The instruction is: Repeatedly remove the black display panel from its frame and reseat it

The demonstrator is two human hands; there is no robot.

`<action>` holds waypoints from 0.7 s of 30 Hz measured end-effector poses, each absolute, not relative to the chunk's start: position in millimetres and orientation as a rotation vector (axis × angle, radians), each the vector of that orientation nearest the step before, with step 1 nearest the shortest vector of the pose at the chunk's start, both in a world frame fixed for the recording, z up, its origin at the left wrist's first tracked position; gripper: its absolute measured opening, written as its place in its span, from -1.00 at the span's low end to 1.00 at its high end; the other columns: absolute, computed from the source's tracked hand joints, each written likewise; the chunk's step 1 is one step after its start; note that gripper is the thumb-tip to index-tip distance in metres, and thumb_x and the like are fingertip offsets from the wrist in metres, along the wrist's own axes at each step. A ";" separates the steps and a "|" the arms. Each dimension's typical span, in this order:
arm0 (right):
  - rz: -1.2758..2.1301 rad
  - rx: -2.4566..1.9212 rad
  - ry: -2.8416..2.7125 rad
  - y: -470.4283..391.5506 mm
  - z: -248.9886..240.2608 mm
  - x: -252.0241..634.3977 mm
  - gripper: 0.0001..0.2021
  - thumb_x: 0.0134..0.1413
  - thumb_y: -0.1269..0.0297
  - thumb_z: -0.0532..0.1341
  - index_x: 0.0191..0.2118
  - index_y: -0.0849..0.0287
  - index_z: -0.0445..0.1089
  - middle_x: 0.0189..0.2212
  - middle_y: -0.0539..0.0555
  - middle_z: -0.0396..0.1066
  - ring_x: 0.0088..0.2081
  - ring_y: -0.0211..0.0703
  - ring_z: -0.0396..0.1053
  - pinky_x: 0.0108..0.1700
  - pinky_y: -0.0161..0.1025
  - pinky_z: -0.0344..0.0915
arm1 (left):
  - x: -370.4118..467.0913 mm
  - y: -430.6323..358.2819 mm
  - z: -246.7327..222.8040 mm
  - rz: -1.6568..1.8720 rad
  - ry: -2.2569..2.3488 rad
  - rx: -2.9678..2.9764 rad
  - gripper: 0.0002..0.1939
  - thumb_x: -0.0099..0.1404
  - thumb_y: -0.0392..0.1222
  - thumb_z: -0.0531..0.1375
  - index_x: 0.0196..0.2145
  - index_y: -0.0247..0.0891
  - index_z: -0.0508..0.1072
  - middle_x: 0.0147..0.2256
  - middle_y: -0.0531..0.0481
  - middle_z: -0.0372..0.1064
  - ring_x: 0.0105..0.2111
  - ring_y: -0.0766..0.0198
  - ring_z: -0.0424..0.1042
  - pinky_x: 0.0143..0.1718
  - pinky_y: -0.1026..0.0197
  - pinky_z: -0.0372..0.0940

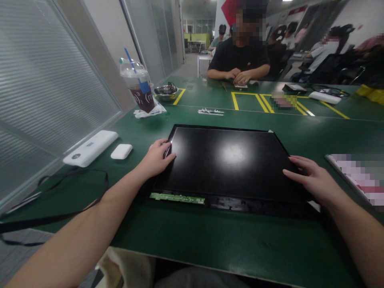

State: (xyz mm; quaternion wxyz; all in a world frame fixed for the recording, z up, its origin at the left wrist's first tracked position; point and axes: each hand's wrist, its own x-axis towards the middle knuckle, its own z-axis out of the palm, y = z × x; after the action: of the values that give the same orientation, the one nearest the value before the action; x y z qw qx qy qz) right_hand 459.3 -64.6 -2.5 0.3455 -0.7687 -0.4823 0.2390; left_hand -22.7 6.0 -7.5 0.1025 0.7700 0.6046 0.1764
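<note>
A black LCD screen panel [222, 164] lies face up on the green table in front of me. Along its near left edge runs a narrow green circuit board [177, 198], beside a black strip. My left hand [156, 157] grips the panel's left edge, thumb on top and fingers curled round the side. At the opposite edge my right hand [312, 178] holds the frame between thumb and fingers. Part of the fingers of both hands is hidden by the panel. A small white tab [313, 206] sticks out at the near right corner.
On the left are a white power bank [91, 148], a white earbud case [121, 151], a black strap [54, 219] and a drink cup [141, 90] on tissue. White strips [210, 112] and a metal bowl [166, 93] lie beyond. A person [240, 58] sits opposite, hands on a small object.
</note>
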 end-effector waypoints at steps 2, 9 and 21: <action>0.608 -2.003 -1.286 -64.8 -3.6 461.6 -0.37 -0.37 -0.07 0.39 -0.06 0.08 0.50 0.30 0.18 0.30 0.22 0.30 0.34 0.30 0.10 0.24 | -22.4 5.7 -7.1 0.510 1.782 2.278 -0.46 0.32 0.07 0.12 0.11 -0.33 0.47 0.23 -0.35 0.25 0.27 -0.21 0.23 0.34 -0.20 0.10; 0.544 -2.011 -1.408 -63.0 -9.4 468.5 -0.39 -0.28 -0.09 0.36 -0.03 0.08 0.49 0.26 0.20 0.30 0.24 0.27 0.31 0.31 0.10 0.21 | -20.2 4.1 -4.3 0.481 1.801 2.273 -0.46 0.31 0.04 0.12 0.10 -0.38 0.47 0.23 -0.39 0.24 0.29 -0.22 0.22 0.35 -0.18 0.08; 0.551 -2.026 -1.476 -62.6 -5.7 467.3 -0.35 -0.30 -0.12 0.32 -0.02 0.11 0.46 0.29 0.25 0.27 0.32 0.29 0.21 0.34 0.12 0.18 | -20.4 4.2 -5.2 0.476 1.798 2.294 -0.49 0.32 0.04 0.10 0.10 -0.30 0.47 0.23 -0.32 0.25 0.29 -0.20 0.21 0.34 -0.20 0.08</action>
State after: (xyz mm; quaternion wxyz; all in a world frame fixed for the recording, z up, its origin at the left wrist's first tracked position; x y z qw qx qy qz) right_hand 467.3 -62.6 -5.7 0.2836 -0.7569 -0.5515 0.2059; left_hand -20.4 4.2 -5.2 0.0943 0.7733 0.6061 0.1606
